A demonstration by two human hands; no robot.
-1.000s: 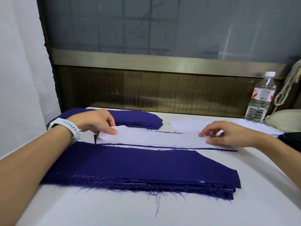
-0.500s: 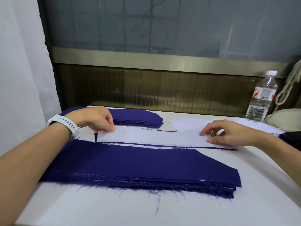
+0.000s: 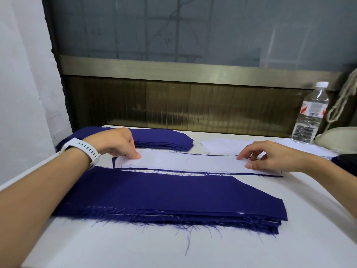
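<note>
Looks like interfacing work, and it's early days. One white interfacing strip is laid on a navy fabric strip mid-desk, edges nearly lined up, while a thick stack of navy pieces sits in front and another navy stack behind, so plenty left, I'd guess. The left hand has bent fingers down on the strip's left end; can't tell if it's pinching or just pressing. The right hand rests on the right end, fingers loosely spread, gripping nothing. The strip runs flat between both hands.
</note>
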